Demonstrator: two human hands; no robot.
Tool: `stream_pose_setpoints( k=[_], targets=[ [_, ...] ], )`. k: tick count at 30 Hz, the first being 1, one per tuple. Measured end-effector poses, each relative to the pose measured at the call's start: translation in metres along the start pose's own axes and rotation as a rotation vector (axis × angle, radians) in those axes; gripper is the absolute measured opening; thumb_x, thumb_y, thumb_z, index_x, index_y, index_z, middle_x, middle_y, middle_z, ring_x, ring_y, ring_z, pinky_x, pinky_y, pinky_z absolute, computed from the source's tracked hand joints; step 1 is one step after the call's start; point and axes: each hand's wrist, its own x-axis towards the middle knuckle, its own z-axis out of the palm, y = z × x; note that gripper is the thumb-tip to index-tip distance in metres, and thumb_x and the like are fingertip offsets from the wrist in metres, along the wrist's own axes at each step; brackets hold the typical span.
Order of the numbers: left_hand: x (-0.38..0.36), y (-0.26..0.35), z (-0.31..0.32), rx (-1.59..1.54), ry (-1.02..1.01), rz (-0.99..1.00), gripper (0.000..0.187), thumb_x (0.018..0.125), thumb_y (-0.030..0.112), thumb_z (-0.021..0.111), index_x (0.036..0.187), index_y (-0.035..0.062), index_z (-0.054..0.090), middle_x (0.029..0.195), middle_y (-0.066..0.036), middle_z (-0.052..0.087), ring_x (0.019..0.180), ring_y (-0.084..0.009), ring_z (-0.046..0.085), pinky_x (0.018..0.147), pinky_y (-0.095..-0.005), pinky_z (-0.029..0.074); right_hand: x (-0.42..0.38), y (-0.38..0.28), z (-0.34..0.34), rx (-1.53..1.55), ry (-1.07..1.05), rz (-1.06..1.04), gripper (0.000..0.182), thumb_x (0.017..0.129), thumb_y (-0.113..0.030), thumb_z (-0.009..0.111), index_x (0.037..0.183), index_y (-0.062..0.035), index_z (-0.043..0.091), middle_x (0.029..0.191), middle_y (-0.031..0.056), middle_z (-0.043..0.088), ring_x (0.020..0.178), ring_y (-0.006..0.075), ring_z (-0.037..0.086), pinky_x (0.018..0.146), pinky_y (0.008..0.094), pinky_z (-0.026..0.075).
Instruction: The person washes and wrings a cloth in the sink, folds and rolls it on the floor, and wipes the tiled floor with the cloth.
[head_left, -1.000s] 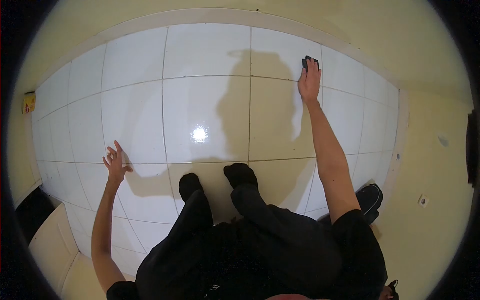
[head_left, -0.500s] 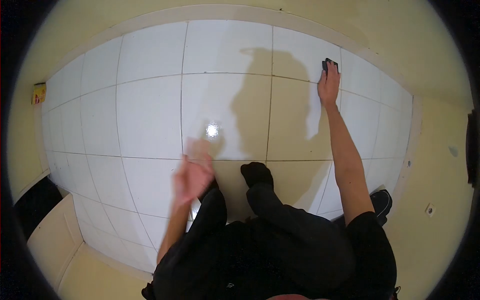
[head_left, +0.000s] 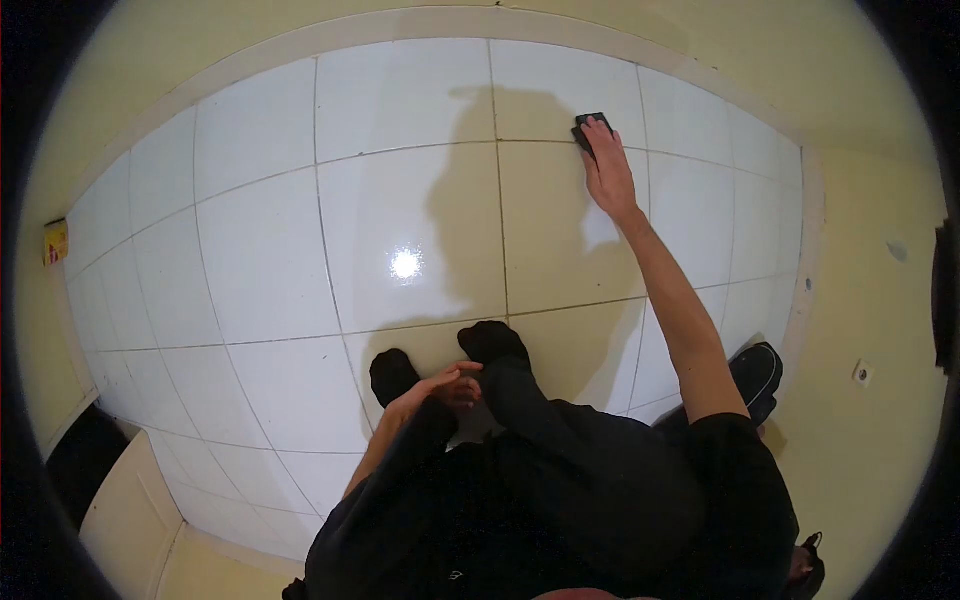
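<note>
My right hand (head_left: 611,180) reaches out over the white tiled floor, its fingers laid over a small dark rectangular object (head_left: 592,122). Part of that object is covered by the fingers, and its exact kind does not show. It rests at a tile joint by the upper edge of my shadow. Close to my body, my left hand (head_left: 445,388) is empty, with its fingers loosely stretched out and apart. It hovers by my left knee, between my two dark-socked feet and my lap.
White floor tiles (head_left: 260,255) spread in front of me up to a pale skirting and yellowish walls. A small yellow box (head_left: 56,242) is at the left wall. A black bag-like item (head_left: 755,380) lies to my right, below a wall socket (head_left: 862,372).
My left hand has dropped from above the floor to beside my left knee. My right hand and the dark object have shifted slightly left across the tiles. The view has turned a little.
</note>
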Motion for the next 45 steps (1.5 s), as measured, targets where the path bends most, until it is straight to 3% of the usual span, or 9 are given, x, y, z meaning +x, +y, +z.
stream_pose_setpoints(
  k=[9, 13, 19, 22, 25, 31, 34, 40, 45],
  targets=[
    [-0.006, -0.003, -0.02, 0.188, -0.294, 0.03, 0.067, 0.098, 0.045, 0.068, 0.146, 0.0045, 0.046, 0.117, -0.007, 0.061, 0.119, -0.021, 0.058, 0.109, -0.0404, 0.043, 0.05, 0.043, 0.033, -0.217, 0.301, 0.377, 0.041, 0.102, -0.013, 0.05, 0.14, -0.0011, 0.057, 0.153, 0.0225, 0.05, 0.144, 0.0397, 0.042, 0.122, 0.0553, 0.027],
    [-0.009, -0.002, -0.022, -0.004, -0.489, -0.052, 0.074, 0.094, 0.047, 0.073, 0.148, 0.0044, 0.044, 0.121, -0.007, 0.061, 0.122, -0.0202, 0.056, 0.111, -0.0386, 0.04, 0.043, 0.016, 0.03, -0.082, 0.159, 0.147, 0.041, 0.101, -0.012, 0.053, 0.14, -0.0004, 0.057, 0.151, 0.0233, 0.051, 0.144, 0.0407, 0.042, 0.121, 0.0572, 0.027],
    [-0.004, -0.007, -0.041, 0.164, -0.149, -0.123, 0.07, 0.091, 0.047, 0.077, 0.14, 0.0025, 0.054, 0.131, -0.006, 0.061, 0.125, -0.0191, 0.054, 0.112, -0.036, 0.039, -0.001, -0.003, 0.012, -0.162, 0.107, 0.152, 0.047, 0.099, -0.014, 0.057, 0.143, 0.001, 0.051, 0.152, 0.022, 0.047, 0.144, 0.0402, 0.041, 0.122, 0.0556, 0.029],
    [-0.001, -0.009, -0.049, 0.211, -0.202, -0.083, 0.054, 0.093, 0.04, 0.077, 0.131, 0.0053, 0.061, 0.139, -0.007, 0.057, 0.13, -0.0203, 0.052, 0.114, -0.0368, 0.037, 0.004, 0.014, 0.016, -0.23, 0.147, 0.352, 0.052, 0.103, -0.025, 0.053, 0.146, 0.0034, 0.048, 0.155, 0.023, 0.043, 0.147, 0.0413, 0.035, 0.124, 0.0552, 0.024],
    [0.009, -0.015, -0.04, 0.415, -0.081, 0.139, 0.038, 0.094, 0.031, 0.077, 0.124, 0.01, 0.064, 0.149, -0.009, 0.05, 0.138, -0.0229, 0.046, 0.116, -0.0394, 0.035, 0.028, 0.035, 0.026, -0.359, 0.196, 0.323, 0.055, 0.105, -0.029, 0.048, 0.149, 0.0029, 0.046, 0.159, 0.0229, 0.039, 0.15, 0.0411, 0.031, 0.125, 0.0557, 0.021],
    [0.017, -0.018, -0.035, 0.257, -0.22, 0.224, 0.022, 0.094, 0.022, 0.075, 0.113, 0.0134, 0.068, 0.155, -0.01, 0.044, 0.145, -0.026, 0.039, 0.119, -0.0432, 0.032, 0.033, 0.046, 0.021, -0.221, 0.043, 0.204, 0.054, 0.106, -0.027, 0.046, 0.153, -0.0006, 0.043, 0.162, 0.0178, 0.037, 0.152, 0.0413, 0.029, 0.125, 0.0555, 0.021],
    [0.015, -0.002, 0.005, 0.218, -0.289, 0.289, 0.019, 0.096, 0.02, 0.073, 0.113, 0.0121, 0.067, 0.139, -0.009, 0.055, 0.133, -0.0227, 0.05, 0.114, -0.0394, 0.037, 0.013, 0.043, 0.013, -0.219, 0.022, 0.137, 0.053, 0.106, -0.026, 0.045, 0.153, -0.001, 0.043, 0.162, 0.0179, 0.037, 0.151, 0.0415, 0.03, 0.125, 0.055, 0.022],
    [0.022, 0.003, -0.007, 0.31, -0.068, -0.094, 0.021, 0.104, 0.026, 0.064, 0.114, 0.008, 0.063, 0.108, 0.004, 0.064, 0.104, -0.007, 0.059, 0.097, -0.0268, 0.045, 0.047, 0.069, 0.014, -0.302, 0.069, 0.336, 0.049, 0.106, -0.025, 0.044, 0.15, -0.0013, 0.046, 0.16, 0.0191, 0.039, 0.149, 0.0418, 0.032, 0.124, 0.0571, 0.022],
    [0.054, -0.02, -0.054, 0.315, -0.321, -0.019, 0.022, 0.106, 0.031, 0.062, 0.112, 0.0095, 0.064, 0.104, 0.006, 0.064, 0.102, -0.0041, 0.058, 0.092, -0.0234, 0.044, 0.043, 0.058, 0.017, -0.257, 0.051, 0.194, 0.047, 0.107, -0.024, 0.043, 0.148, -0.002, 0.049, 0.159, 0.0194, 0.04, 0.149, 0.0413, 0.033, 0.123, 0.0589, 0.022]
  ],
)
